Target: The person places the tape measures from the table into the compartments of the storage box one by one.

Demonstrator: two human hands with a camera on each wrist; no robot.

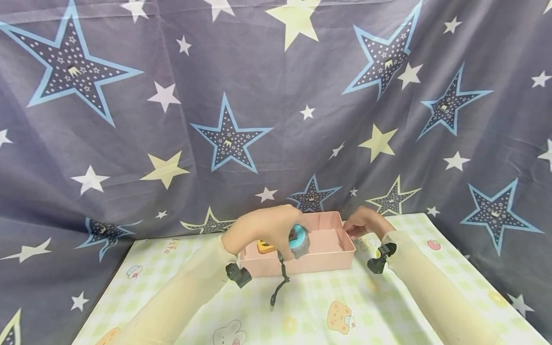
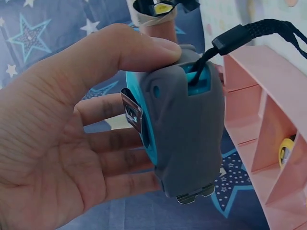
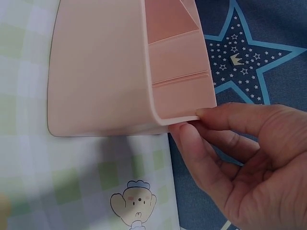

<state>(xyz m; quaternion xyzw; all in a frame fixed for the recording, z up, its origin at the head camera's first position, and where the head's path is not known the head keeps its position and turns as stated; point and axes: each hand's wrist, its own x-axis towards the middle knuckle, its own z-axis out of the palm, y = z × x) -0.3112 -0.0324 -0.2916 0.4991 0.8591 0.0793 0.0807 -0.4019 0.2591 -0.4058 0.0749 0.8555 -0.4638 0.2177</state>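
Note:
My left hand [image 1: 263, 227] grips a grey and blue tape measure [image 2: 192, 129] over the pink box [image 1: 302, 262]. Its thumb lies on the grey casing, beside a black wrist strap [image 2: 232, 39]. A metal belt clip [image 2: 133, 111] sits on the blue side, and the metal hook [image 2: 195, 193] shows at the lower end. My right hand [image 3: 244, 158] pinches the rim at the box's right end, with fingertips on both sides of the wall. Inside the box's left part is a yellow object [image 1: 265, 247] with dark marks, partly hidden by the left hand.
The box has compartments and stands on a table with a green checked, cartoon-printed cloth [image 1: 284, 311]. A dark blue star-patterned curtain [image 1: 276, 86] hangs right behind the table. Black cameras are strapped to both wrists.

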